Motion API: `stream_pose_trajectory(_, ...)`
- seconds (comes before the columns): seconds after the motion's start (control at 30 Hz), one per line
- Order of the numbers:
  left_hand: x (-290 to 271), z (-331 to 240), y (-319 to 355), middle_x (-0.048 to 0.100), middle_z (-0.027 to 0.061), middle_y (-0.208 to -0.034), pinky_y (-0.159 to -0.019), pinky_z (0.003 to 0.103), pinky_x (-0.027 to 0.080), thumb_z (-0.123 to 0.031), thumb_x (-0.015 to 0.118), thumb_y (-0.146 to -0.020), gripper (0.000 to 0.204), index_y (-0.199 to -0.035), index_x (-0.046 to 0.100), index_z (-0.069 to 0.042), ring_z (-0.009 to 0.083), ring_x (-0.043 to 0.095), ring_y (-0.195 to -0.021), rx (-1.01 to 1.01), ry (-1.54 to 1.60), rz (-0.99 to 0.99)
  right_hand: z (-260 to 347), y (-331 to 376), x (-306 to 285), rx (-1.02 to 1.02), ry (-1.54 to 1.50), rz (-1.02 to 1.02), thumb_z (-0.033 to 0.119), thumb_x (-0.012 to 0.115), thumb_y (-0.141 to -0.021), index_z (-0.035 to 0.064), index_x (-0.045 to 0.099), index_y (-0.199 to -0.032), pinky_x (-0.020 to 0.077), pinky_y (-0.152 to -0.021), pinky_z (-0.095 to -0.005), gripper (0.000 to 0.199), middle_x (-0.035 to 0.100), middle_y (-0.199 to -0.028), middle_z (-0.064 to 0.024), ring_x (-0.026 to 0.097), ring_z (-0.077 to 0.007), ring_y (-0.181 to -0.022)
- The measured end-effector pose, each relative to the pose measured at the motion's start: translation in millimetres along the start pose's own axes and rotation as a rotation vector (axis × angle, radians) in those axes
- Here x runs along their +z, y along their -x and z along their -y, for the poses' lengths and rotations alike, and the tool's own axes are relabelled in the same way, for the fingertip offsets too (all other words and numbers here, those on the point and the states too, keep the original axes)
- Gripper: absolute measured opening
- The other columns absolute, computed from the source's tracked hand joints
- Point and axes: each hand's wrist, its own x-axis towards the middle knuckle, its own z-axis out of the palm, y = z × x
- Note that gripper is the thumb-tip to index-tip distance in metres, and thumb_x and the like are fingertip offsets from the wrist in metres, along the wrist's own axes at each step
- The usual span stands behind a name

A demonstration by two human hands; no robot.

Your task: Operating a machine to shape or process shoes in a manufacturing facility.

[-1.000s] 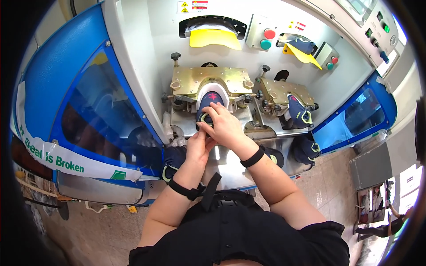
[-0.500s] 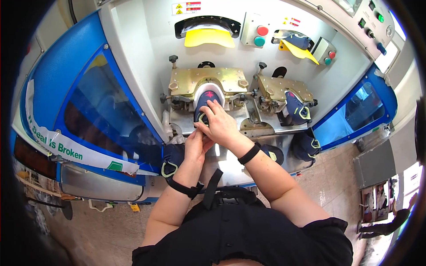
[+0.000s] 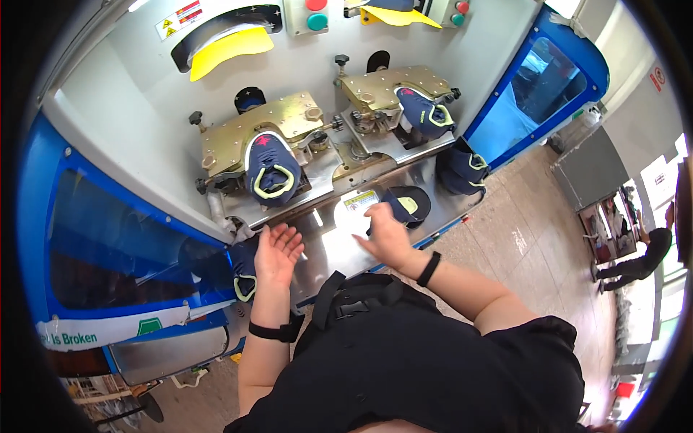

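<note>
My left hand (image 3: 279,254) is raised palm-up over the front of the metal ledge, fingers spread and holding nothing. Just beyond it, a navy shoe upper (image 3: 273,167) with a red mark and lime collar trim sits at the left brass-coloured clamp unit (image 3: 263,126). My right hand (image 3: 390,237) is over the ledge, thumb and index finger apart, beside a dark shoe piece with a lime edge (image 3: 408,205). Its other fingers are partly hidden; I cannot tell whether they touch that piece. Another navy shoe upper (image 3: 426,113) sits at the right clamp unit (image 3: 386,85).
More navy uppers lie at the ledge's right end (image 3: 462,172) and left end (image 3: 244,268). Blue windowed side panels (image 3: 137,238) flank the machine. Yellow flaps (image 3: 229,52) and red and green buttons (image 3: 317,13) are on its back wall. A person (image 3: 642,252) stands far right.
Both my hands have come off the upper at the left clamp. The left drew back and opened; the right moved to the dark piece on the ledge. The view has turned rightward.
</note>
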Motion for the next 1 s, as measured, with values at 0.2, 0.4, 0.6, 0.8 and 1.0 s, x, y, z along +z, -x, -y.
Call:
stream_pose_trajectory(0.2,20.8,26.0,-5.4,0.066,0.0106,-0.100,-0.076,0.039,0.054,-0.034,0.056,-0.099,0.028,-0.104,0.060,-0.007,0.0257,0.065,-0.091,-0.093,-0.101,0.131,-89.4,-6.6,-24.9,0.592,-0.020,-0.002,0.034,0.074,-0.083,0.0044,0.068,-0.101,0.0526,-0.081,-0.0408,0.036,0.071,-0.095,-0.0155,0.068,-0.0338,-0.093)
stream_pose_trajectory(0.4,62.3,24.4,19.6,0.069,0.0134,-0.098,-0.076,0.034,0.056,-0.034,0.048,-0.104,0.034,-0.100,0.063,-0.004,0.0251,0.070,-0.091,-0.143,-0.455,0.458,-56.5,-20.3,-67.6,0.576,-0.464,-0.213,0.025,0.067,-0.091,0.0020,0.063,-0.102,0.0528,-0.073,-0.0324,0.026,0.069,-0.083,-0.0087,0.068,-0.0244,-0.080)
stream_pose_trajectory(0.6,90.4,29.6,51.2,0.063,0.0121,-0.129,-0.104,0.039,0.044,-0.042,0.050,-0.103,0.047,-0.133,0.054,-0.006,0.0252,0.058,-0.122,-0.233,-0.064,0.812,47.5,-3.5,-91.9,0.335,-1.755,0.142,0.028,0.049,-0.102,-0.0006,0.047,-0.128,0.0581,-0.076,-0.0350,0.039,0.062,-0.106,-0.0131,0.064,-0.0226,-0.095)
stream_pose_trajectory(0.8,92.5,-17.0,74.9,0.061,0.0085,-0.132,-0.106,0.044,0.044,-0.015,0.047,-0.104,0.032,-0.135,0.052,-0.009,0.0232,0.057,-0.123,0.208,0.272,0.769,89.9,-15.7,-87.1,0.105,-0.844,-0.086,0.010,0.064,-0.090,0.0011,0.039,-0.138,0.0547,-0.079,-0.0343,0.055,0.053,-0.124,-0.0163,0.061,-0.0274,-0.102)
stream_pose_trajectory(1.0,79.2,-43.1,92.9,0.062,0.0081,-0.128,-0.102,0.040,0.047,-0.023,0.047,-0.105,0.034,-0.135,0.050,-0.006,0.0221,0.061,-0.116,0.373,0.080,0.565,102.9,-61.1,-104.4,-0.782,-0.093,-0.044,0.005,0.081,-0.070,0.0071,0.071,-0.100,0.0532,-0.066,-0.0314,0.032,0.063,-0.103,-0.0076,0.064,-0.0237,-0.079)
